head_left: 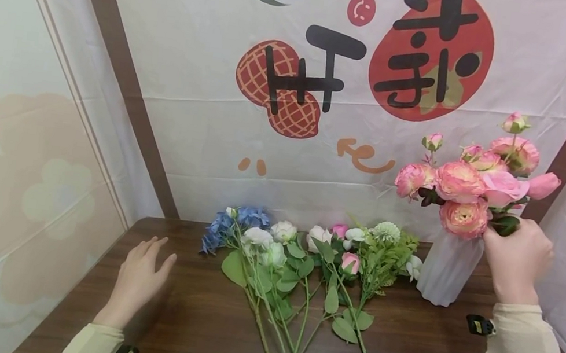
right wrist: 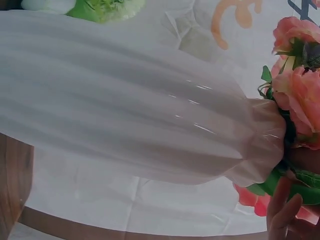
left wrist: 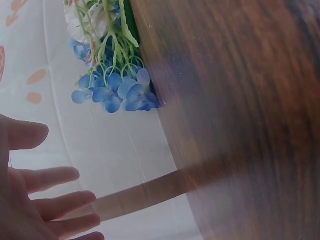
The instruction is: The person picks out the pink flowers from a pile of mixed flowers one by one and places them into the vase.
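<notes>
Brown table [head_left: 188, 317], pink flowers [head_left: 461, 182] standing in the vase [head_left: 447, 277], others lying loose

Printed cloth [head_left: 188, 136] hangs behind the table. On the head view's clock face, the pale, ribbed vase stands at four o'clock, with the pink flowers clustered above its mouth at three. It is opaque, so how deep the stems sit cannot be told.

The person's right hand [head_left: 517, 258], between three and four o'clock, has its fingers bent in and seems to pinch the pink flowers by their green leaves [head_left: 505, 225] just above the rim; exactly which stem is held is hidden. The left hand [head_left: 137, 276], at eight o'clock, has its fingers spread, holds nothing, and is nearest the blue flowers [head_left: 216, 230] at seven.

The step in hand looks like settling a pink stem in the vase. The next move probably calls for seating it without tipping the vase, which the left hand does not steady, then easing the fingers clear of the leaves.

Around six o'clock lie white flowers [head_left: 284, 231], pink buds [head_left: 350, 262] and fern-like greenery [head_left: 379, 269], heads toward twelve. These are outside the vase, so the arranging appears only part done.
</notes>
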